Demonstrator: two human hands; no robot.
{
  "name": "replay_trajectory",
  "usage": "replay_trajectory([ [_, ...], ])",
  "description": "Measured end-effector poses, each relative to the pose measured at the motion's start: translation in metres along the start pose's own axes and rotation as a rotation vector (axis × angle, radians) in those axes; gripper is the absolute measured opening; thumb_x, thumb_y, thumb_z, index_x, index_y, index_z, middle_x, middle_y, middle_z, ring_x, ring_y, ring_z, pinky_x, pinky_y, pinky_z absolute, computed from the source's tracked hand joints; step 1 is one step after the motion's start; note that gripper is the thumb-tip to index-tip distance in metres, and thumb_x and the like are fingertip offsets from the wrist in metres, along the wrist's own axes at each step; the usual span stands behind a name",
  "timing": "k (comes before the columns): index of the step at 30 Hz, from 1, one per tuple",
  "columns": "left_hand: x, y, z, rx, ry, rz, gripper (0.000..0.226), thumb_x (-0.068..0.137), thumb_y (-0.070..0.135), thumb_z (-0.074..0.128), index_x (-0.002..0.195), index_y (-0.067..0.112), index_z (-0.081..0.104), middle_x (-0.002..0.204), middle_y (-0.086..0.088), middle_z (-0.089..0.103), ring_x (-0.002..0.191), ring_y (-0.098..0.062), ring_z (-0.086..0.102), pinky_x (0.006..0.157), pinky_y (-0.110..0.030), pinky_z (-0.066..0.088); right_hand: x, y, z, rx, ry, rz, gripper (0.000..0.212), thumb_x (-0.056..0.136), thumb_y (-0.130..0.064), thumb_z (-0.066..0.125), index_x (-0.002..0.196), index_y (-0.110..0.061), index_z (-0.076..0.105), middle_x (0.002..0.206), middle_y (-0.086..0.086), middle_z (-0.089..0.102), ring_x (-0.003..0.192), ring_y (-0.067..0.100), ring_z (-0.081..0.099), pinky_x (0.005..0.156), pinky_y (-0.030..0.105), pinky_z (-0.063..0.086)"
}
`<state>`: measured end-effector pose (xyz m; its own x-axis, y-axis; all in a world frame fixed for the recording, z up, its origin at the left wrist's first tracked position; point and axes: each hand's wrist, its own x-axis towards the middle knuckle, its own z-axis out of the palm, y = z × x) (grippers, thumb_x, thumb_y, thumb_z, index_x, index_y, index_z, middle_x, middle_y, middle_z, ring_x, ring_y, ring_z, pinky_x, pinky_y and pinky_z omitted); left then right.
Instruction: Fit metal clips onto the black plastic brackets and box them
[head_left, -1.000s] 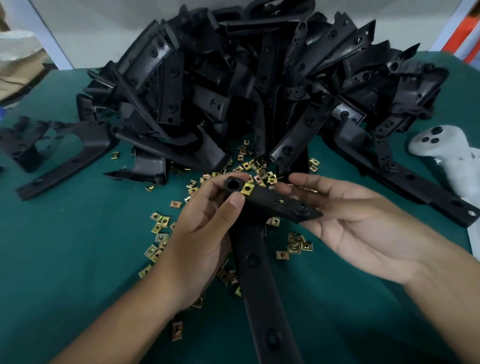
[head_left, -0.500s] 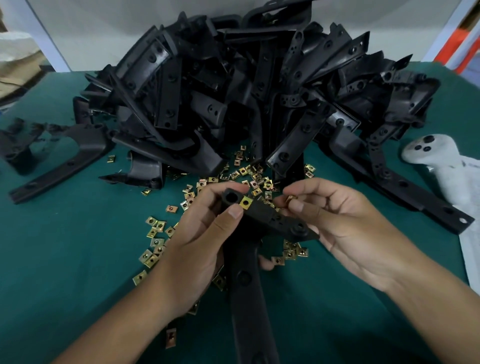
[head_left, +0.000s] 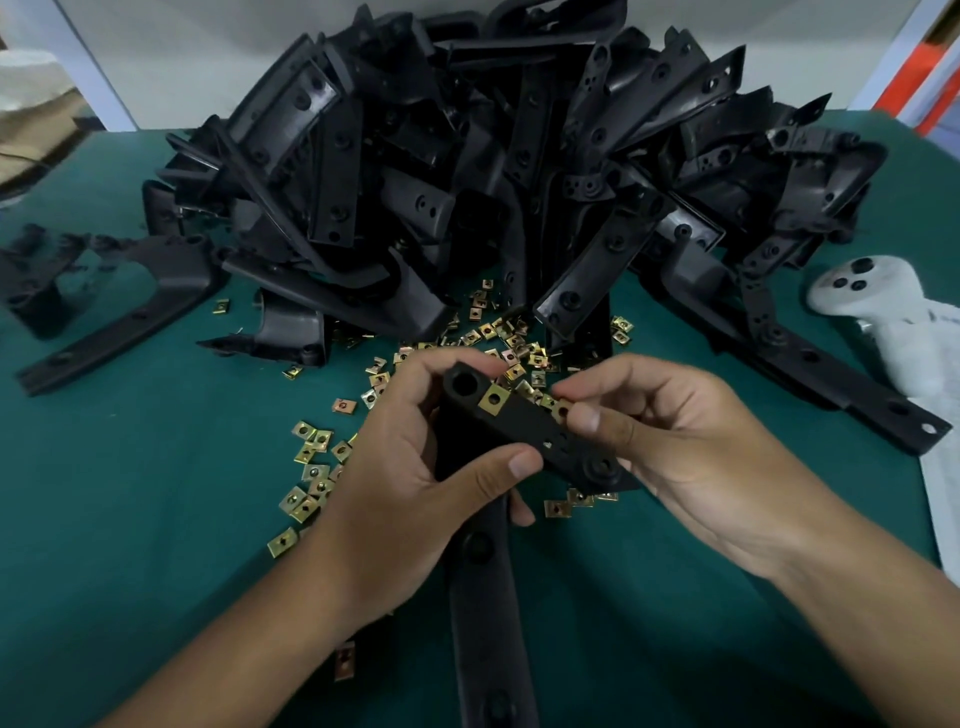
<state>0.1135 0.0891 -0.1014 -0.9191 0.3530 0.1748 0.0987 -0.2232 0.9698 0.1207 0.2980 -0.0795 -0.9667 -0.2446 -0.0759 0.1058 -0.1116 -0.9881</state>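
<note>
- Currently left hand (head_left: 415, 483) grips the bracket (head_left: 524, 431) by its holed end, thumb on the near edge, held above the green mat (head_left: 130, 519).
- One clip (head_left: 493, 400) already seated beside the big hole.
- Right hand (head_left: 670, 457) pinches a second clip (head_left: 562, 409) at the bracket's far edge, remaining fingers under the plate.
- Bracket looks rigid and light; hold by its edges, clear of the slots.
- Clips: small, thin, springy metal, likely slippery. Pinch the flat faces, push on square.
- Loose clips (head_left: 311, 467) and bracket pile (head_left: 493, 182) lie beyond; no box visible.
</note>
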Motion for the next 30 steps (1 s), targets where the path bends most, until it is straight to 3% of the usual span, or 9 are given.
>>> replay_trajectory([
  [10,0.0,0.0,0.0,0.036,0.031,0.03,0.039,0.081,0.02,0.078,0.112,0.031,0.059,0.098,-0.002,0.071,0.067,-0.028,0.072,0.06,-0.032,0.06,-0.001,0.0,0.0,0.059,0.041,-0.031,0.024,0.073,-0.032,0.079,0.093,-0.021,0.08,0.081,0.002,0.075,0.069,0.009,0.068,0.063,0.019,0.053],
  [19,0.001,-0.002,0.001,0.053,0.059,0.077,0.039,0.081,0.022,0.08,0.112,0.032,0.059,0.095,-0.003,0.072,0.064,-0.025,0.072,0.06,-0.034,0.061,-0.001,0.0,0.0,0.052,0.004,-0.019,0.034,0.075,-0.044,0.078,0.101,-0.022,0.08,0.1,0.009,0.077,0.093,0.02,0.073,0.078,0.022,0.056],
  [23,0.0,-0.002,0.004,0.049,0.131,0.132,0.037,0.081,0.017,0.08,0.108,0.03,0.059,0.091,-0.006,0.073,0.065,-0.023,0.073,0.06,-0.029,0.06,-0.004,-0.002,0.001,0.001,-0.055,-0.037,0.044,0.076,-0.05,0.08,0.111,-0.025,0.077,0.113,0.01,0.075,0.106,0.028,0.07,0.087,0.031,0.057],
  [25,0.0,-0.001,0.005,0.081,0.146,0.171,0.038,0.084,0.011,0.079,0.109,0.024,0.055,0.091,0.001,0.073,0.071,-0.014,0.073,0.064,-0.022,0.059,-0.006,-0.001,0.003,-0.032,-0.077,-0.061,0.042,0.074,-0.036,0.086,0.114,-0.026,0.076,0.113,0.006,0.075,0.103,0.017,0.072,0.081,0.022,0.055],
  [27,0.001,0.0,0.006,0.14,0.154,0.21,0.038,0.086,0.01,0.078,0.11,0.02,0.051,0.089,0.015,0.072,0.074,-0.001,0.07,0.065,-0.013,0.055,-0.007,0.001,0.006,-0.079,-0.086,-0.086,0.044,0.075,-0.02,0.088,0.116,-0.026,0.074,0.114,0.003,0.075,0.104,0.016,0.072,0.083,0.02,0.056],
  [30,0.0,0.001,0.006,0.148,0.159,0.214,0.036,0.085,0.015,0.077,0.109,0.024,0.052,0.088,0.016,0.072,0.074,0.0,0.07,0.067,-0.013,0.055,-0.009,0.004,0.01,-0.124,-0.054,-0.156,0.042,0.076,-0.019,0.083,0.116,-0.028,0.074,0.11,0.003,0.076,0.101,0.018,0.073,0.084,0.022,0.056],
])
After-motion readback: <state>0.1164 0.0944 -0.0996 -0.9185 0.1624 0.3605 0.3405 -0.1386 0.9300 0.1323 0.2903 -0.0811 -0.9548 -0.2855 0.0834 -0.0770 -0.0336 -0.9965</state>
